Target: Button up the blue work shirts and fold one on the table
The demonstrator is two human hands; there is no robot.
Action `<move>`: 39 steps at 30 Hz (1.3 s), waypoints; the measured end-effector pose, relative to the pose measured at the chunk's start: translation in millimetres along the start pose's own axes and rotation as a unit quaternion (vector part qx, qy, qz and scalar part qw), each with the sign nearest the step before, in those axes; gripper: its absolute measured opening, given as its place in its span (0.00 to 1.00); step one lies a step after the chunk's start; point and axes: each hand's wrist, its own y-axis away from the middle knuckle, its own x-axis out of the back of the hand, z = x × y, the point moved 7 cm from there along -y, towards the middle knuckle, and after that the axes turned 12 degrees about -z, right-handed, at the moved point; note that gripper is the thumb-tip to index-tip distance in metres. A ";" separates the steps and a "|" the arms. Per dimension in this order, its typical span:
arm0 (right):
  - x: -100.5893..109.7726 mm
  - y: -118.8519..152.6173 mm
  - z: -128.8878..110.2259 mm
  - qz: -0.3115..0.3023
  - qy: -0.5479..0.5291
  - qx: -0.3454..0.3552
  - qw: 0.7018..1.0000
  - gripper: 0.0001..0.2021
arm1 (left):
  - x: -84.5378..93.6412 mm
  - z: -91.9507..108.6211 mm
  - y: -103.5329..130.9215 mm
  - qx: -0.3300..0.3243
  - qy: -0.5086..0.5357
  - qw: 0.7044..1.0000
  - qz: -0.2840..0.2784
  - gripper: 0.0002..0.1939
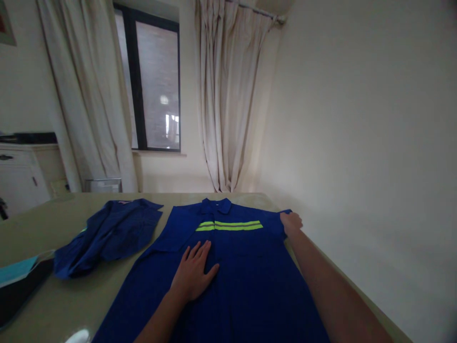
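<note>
A blue work shirt (250, 276) with a yellow-green reflective stripe across the chest lies spread on the table, its collar at the far end. My left hand (194, 274) rests flat on the front of the shirt, left of its middle, fingers spread. At the far right, my right hand (292, 222) has its fingers closed on the end of the shirt's right-side sleeve. The left-side sleeve is folded over the shirt's front, partly covering the stripe. The shirt's lower end runs out of view.
A second blue garment (110, 233) lies crumpled on the table (43, 224) to the left. Nearer stand a black item (26, 290) and a light-blue flat item (16, 272). A wall (374, 166) borders the table's right side; curtains (228, 95) hang behind.
</note>
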 end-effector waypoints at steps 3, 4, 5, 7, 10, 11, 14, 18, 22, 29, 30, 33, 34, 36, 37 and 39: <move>-8.9 -0.3 -27.4 -0.022 0.006 0.065 0.998 0.12 | -1.7 -1.0 -1.2 0.001 -0.002 1.000 0.000 0.43; -11.8 1.0 -36.6 -0.031 0.005 0.093 0.995 0.13 | -2.1 -1.1 -1.4 0.002 -0.003 1.000 0.000 0.43; -14.1 3.1 -44.1 -0.039 0.004 0.119 0.992 0.15 | -2.3 -1.1 -1.4 0.002 -0.004 1.000 0.000 0.43; -17.7 9.2 -51.1 -0.049 0.003 0.151 0.987 0.23 | -2.1 -0.5 -1.2 0.004 -0.005 1.000 -0.001 0.43; -31.7 27.9 -46.8 -0.088 0.013 0.180 0.980 0.30 | -0.2 1.2 -0.4 0.007 -0.006 1.000 -0.008 0.43; -40.6 37.6 -43.9 -0.114 0.016 0.193 0.974 0.30 | 0.6 1.7 -0.1 0.008 -0.006 1.000 -0.011 0.42; -77.4 70.1 -33.5 -0.221 0.057 0.212 0.950 0.32 | 1.7 2.6 0.7 0.004 -0.003 1.000 -0.016 0.39; -104.0 89.8 -25.1 -0.255 0.147 0.177 0.939 0.35 | 0.3 0.8 -0.3 -0.005 -0.004 1.000 -0.014 0.37; -95.7 96.5 -43.0 -0.273 0.155 0.199 0.928 0.36 | 0.8 -5.4 -8.3 -0.004 -0.013 1.000 -0.008 0.37; -54.6 207.5 -99.7 -0.318 0.060 0.312 0.893 0.34 | 16.3 -26.7 -35.6 0.050 -0.025 0.998 0.024 0.33; -57.2 230.2 -103.1 -0.355 0.060 0.323 0.875 0.36 | 22.5 -27.4 -37.7 0.049 -0.024 0.998 0.044 0.31; -63.2 273.4 -105.8 -0.405 0.063 0.323 0.853 0.37 | 41.2 -21.1 -39.1 0.013 -0.024 0.995 0.092 0.23; -63.9 278.5 -105.7 -0.405 0.062 0.317 0.855 0.37 | 45.4 -16.8 -37.7 -0.004 -0.024 0.995 0.094 0.22; -63.9 280.0 -105.4 -0.397 0.057 0.309 0.862 0.35 | 48.6 -7.2 -30.4 -0.027 -0.023 0.996 0.083 0.21; -63.7 278.9 -105.4 -0.393 0.055 0.310 0.864 0.34 | 47.7 -1.6 -23.6 -0.036 -0.022 0.996 0.074 0.21; -62.2 275.3 -105.0 -0.376 0.048 0.313 0.871 0.29 | 40.3 11.7 -2.2 -0.060 -0.014 0.997 0.052 0.20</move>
